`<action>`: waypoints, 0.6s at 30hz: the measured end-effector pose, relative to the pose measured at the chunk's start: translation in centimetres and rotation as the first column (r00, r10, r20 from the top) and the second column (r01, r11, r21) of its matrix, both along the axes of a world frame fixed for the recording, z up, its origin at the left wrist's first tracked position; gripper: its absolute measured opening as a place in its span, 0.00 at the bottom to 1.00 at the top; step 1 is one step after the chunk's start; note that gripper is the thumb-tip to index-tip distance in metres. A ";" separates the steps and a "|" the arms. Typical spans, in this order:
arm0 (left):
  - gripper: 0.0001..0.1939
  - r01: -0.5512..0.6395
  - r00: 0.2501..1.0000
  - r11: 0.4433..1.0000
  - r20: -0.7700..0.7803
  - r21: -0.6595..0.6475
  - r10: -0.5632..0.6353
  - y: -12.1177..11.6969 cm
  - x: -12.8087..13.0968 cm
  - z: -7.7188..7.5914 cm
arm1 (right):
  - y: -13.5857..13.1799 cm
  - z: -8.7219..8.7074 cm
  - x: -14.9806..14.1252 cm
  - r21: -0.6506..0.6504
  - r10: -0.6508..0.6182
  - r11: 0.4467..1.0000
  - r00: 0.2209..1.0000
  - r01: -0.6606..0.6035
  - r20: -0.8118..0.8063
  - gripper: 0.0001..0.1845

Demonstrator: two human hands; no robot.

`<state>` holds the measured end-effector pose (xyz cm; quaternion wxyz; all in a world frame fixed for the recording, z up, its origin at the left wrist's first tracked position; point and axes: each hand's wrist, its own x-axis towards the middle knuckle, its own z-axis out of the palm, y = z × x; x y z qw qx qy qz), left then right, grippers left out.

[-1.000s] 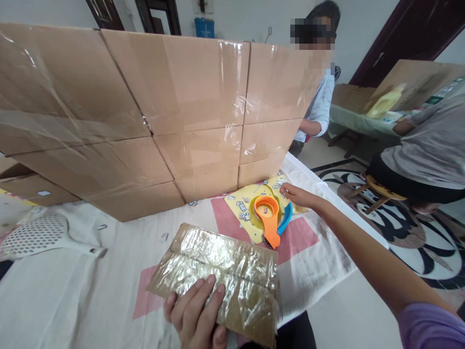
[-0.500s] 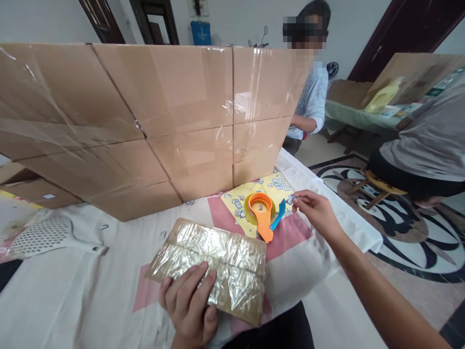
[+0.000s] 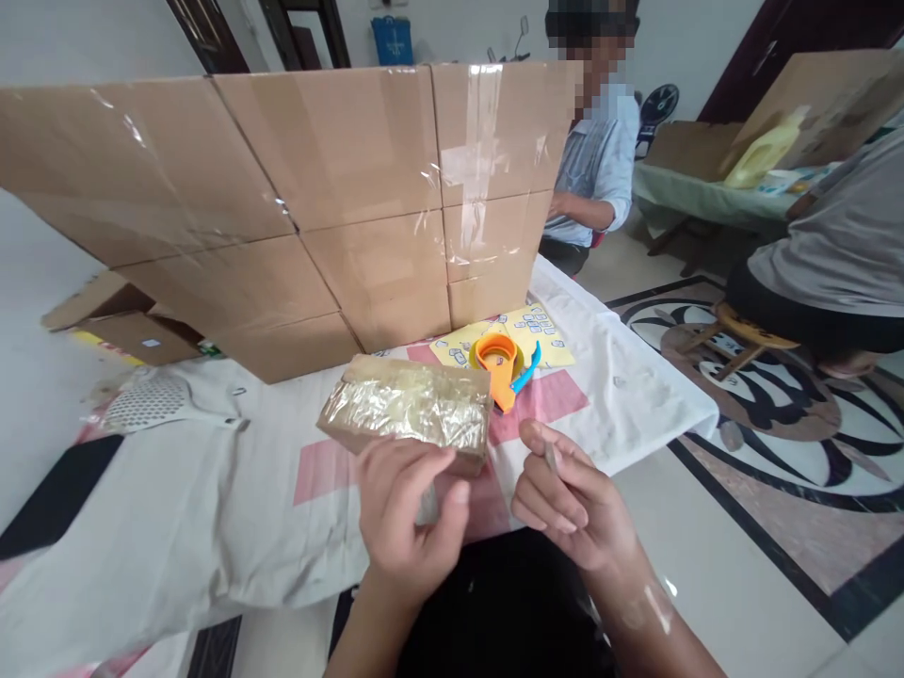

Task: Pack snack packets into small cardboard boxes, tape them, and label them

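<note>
A small cardboard box, its top covered in shiny clear tape, lies on the cloth-covered table. My left hand is at the box's near edge, fingers curved and thumb apart, gripping nothing; whether the fingertips touch the box I cannot tell. My right hand is closed, to the right of the box, pinching a small pale scrap whose kind is unclear. Just behind the box lies an orange tape dispenser with a blue part, on a yellow printed sheet.
A wall of taped cardboard stands across the table's back. A white perforated paddle and an open carton are at left. One person is behind the cardboard; another sits on a stool at right.
My right hand has come back from beside the dispenser toward my left hand, still pinching something small. My left hand has lifted off the box's top. The view has shifted.
</note>
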<state>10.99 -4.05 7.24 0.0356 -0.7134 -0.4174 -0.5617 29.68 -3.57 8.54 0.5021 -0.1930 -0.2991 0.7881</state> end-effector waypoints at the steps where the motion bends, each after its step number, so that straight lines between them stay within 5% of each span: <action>1: 0.13 0.106 0.994 0.993 -0.001 -0.049 -0.106 -0.9 0.6 1.2 | -0.6 0.0 -0.4 -0.005 0.015 1.000 1.000 -0.015 0.001 0.13; 3: 0.16 0.225 0.974 0.965 -0.005 -0.137 -0.228 -2.5 1.6 3.3 | -1.7 0.1 -1.1 -0.010 0.014 1.000 1.000 -0.014 0.014 0.13; 6: 0.12 0.185 0.982 0.968 0.007 -0.172 -0.187 -4.6 2.4 5.2 | -3.3 0.4 -2.0 0.000 -0.013 1.000 1.000 0.013 0.014 0.12; 8: 0.06 0.150 0.989 0.972 0.033 -0.180 -0.146 -5.7 2.5 5.6 | -4.4 1.0 -2.6 0.032 -0.048 0.998 0.999 0.047 0.008 0.12; 18: 0.05 0.233 0.945 0.913 0.300 -0.335 -0.131 -9.3 0.9 5.9 | -8.5 3.2 -4.5 0.260 -0.241 0.944 0.964 0.206 0.111 0.14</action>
